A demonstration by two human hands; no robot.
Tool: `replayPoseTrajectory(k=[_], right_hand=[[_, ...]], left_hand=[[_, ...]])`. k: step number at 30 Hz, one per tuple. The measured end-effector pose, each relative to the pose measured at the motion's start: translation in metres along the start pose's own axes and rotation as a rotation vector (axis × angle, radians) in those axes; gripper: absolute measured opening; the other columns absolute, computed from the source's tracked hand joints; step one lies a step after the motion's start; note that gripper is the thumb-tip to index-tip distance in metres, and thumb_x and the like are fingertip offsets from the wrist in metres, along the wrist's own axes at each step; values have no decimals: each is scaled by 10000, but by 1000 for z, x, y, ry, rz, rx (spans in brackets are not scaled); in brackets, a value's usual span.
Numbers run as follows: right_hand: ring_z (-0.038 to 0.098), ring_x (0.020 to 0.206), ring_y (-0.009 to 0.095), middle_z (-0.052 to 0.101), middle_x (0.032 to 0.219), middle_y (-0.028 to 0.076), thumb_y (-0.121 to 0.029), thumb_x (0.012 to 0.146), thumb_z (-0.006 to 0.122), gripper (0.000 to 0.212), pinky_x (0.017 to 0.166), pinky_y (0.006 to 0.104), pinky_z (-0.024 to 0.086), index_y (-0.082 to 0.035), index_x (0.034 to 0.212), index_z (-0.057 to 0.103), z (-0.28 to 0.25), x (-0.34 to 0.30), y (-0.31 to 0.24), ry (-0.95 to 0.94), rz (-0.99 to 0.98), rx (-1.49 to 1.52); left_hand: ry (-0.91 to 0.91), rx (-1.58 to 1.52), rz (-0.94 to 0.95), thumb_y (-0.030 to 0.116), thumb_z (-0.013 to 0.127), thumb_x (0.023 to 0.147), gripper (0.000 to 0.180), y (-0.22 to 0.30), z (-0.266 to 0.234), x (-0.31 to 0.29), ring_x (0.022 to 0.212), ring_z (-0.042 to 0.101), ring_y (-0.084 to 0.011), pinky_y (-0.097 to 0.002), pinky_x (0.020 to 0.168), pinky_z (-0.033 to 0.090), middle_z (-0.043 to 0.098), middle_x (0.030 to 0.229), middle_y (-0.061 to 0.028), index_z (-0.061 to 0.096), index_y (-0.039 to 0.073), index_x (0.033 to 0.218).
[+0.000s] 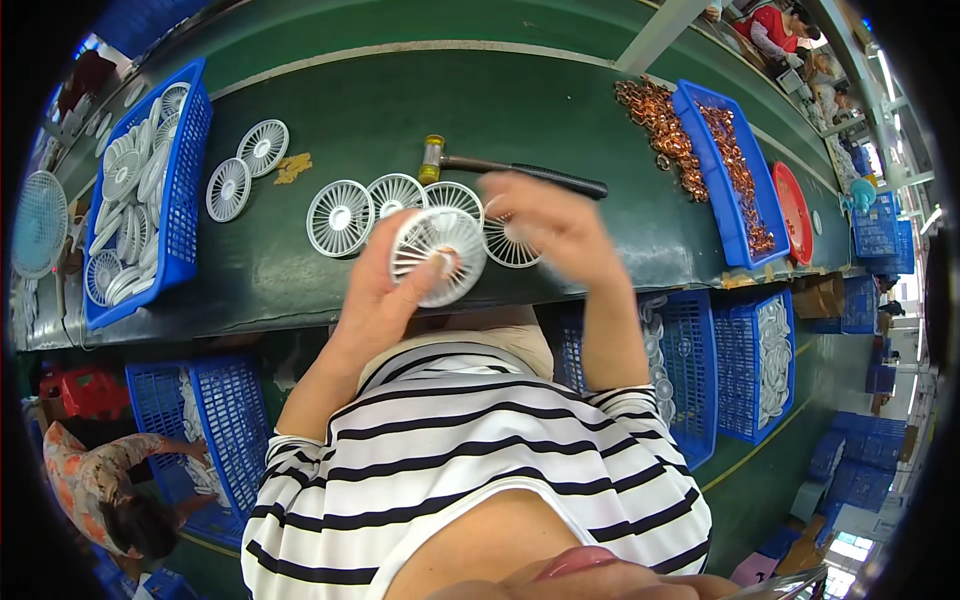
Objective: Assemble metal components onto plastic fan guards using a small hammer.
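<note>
My left hand [375,295] holds a round white plastic fan grille [437,255] up in front of me, thumb on its hub. My right hand [550,225] hovers just right of it, blurred by motion, fingers spread over another white grille [510,245] lying on the belt. Three more white grilles [340,218] lie in a row on the dark green belt [400,110] behind my hands. A small hammer [500,168] with a brass head and black handle lies beyond them.
A blue basket [180,215] of white grilles stands at the left, two loose grilles [247,165] beside it. At the right, copper coils [660,125] pile against a blue bin [725,200], near a red dish [795,215]. Blue crates [740,370] sit below; another person [110,480] crouches lower left.
</note>
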State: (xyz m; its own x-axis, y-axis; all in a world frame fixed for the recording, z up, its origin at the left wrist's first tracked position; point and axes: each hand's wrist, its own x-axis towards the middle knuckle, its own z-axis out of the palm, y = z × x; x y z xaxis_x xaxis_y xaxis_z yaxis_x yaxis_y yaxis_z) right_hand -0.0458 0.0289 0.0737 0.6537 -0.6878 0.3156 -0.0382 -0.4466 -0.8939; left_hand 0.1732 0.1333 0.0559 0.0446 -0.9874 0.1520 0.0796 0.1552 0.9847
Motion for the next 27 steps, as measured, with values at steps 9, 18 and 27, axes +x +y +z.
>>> replayPoseTrajectory(k=[9,18,27], right_hand=[[584,951,455,567,1055,278,-384,860,610,375,797,535,483,-32,988,623,-190,-40,134,633,771,-1279],[616,706,409,658,770,206,-311,916,565,328,652,467,486,0,869,659,-190,-44,134,780,439,-1226],[616,836,340,629,885,148,-256,883,581,182,708,456,501,-79,889,626,-151,-45,119,650,433,-1346]], left_hand=[[697,1222,353,35,625,819,308,-23,-96,-12,822,599,-364,-442,724,454,643,914,-172,619,34,1127],[637,1254,389,260,690,821,434,-33,-138,13,1204,445,-436,-479,1022,345,508,1271,-261,585,43,1182],[633,1369,59,241,641,833,426,-50,-227,63,1056,578,-365,-440,906,459,626,1117,-201,584,97,1230]])
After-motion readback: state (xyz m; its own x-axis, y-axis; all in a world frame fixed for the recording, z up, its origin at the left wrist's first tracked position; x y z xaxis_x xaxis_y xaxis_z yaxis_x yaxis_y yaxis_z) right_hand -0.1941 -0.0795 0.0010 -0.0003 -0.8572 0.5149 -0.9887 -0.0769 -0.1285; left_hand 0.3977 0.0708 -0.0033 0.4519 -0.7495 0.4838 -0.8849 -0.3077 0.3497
